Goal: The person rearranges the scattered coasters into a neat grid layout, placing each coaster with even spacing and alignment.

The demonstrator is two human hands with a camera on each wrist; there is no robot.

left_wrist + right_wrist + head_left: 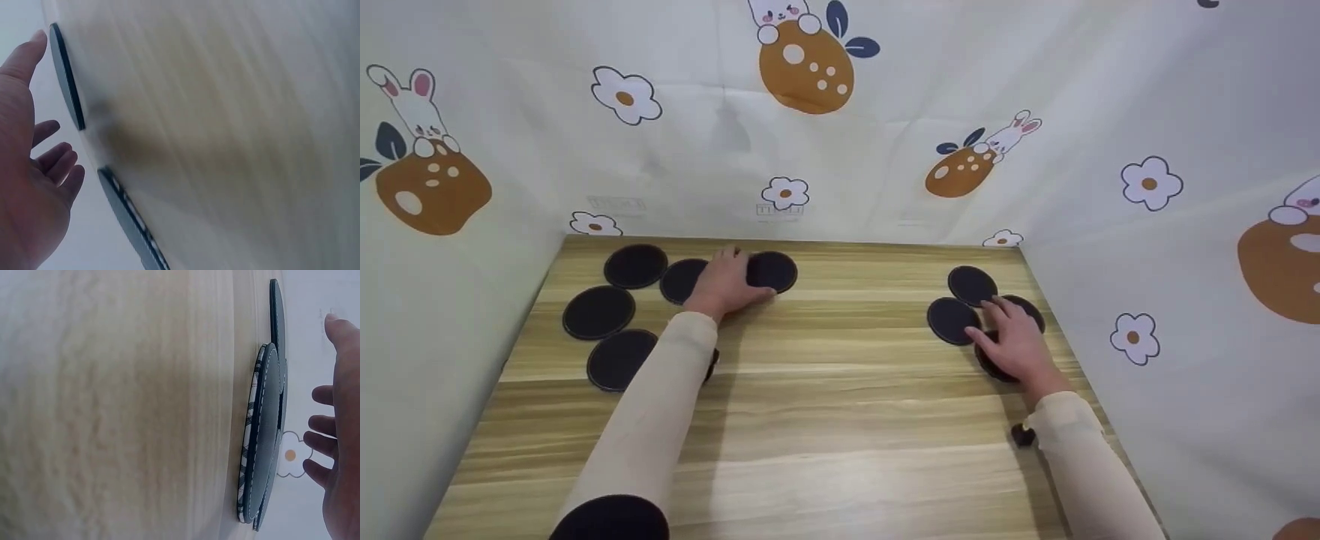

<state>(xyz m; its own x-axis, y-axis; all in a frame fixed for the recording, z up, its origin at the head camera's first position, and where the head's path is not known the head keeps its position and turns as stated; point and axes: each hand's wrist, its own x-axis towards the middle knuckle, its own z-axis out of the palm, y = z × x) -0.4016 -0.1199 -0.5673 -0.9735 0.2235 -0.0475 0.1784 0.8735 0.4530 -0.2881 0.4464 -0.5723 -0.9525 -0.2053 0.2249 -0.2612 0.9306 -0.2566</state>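
Black round coasters with stitched edges lie on the wooden table in two groups. My left hand [724, 283] hovers at the far left side, between one coaster [776, 271] by its thumb and another coaster [679, 280] partly hidden behind it. In the left wrist view its fingers are loosely spread, holding nothing, with a gap above the near coaster [128, 219]. On the right, my right hand [1014, 341] is over a cluster, covering part of the nearest coaster [992, 361]. The right wrist view shows relaxed fingers apart from a thick coaster [264, 433] with a black-and-white patterned side.
Further coasters [598, 312] sit at the table's left edge. Pale cloth walls [870, 150] printed with rabbits and flowers enclose the wooden table [840, 390] at the back and sides. A small black object [1022, 435] is at the right wrist.
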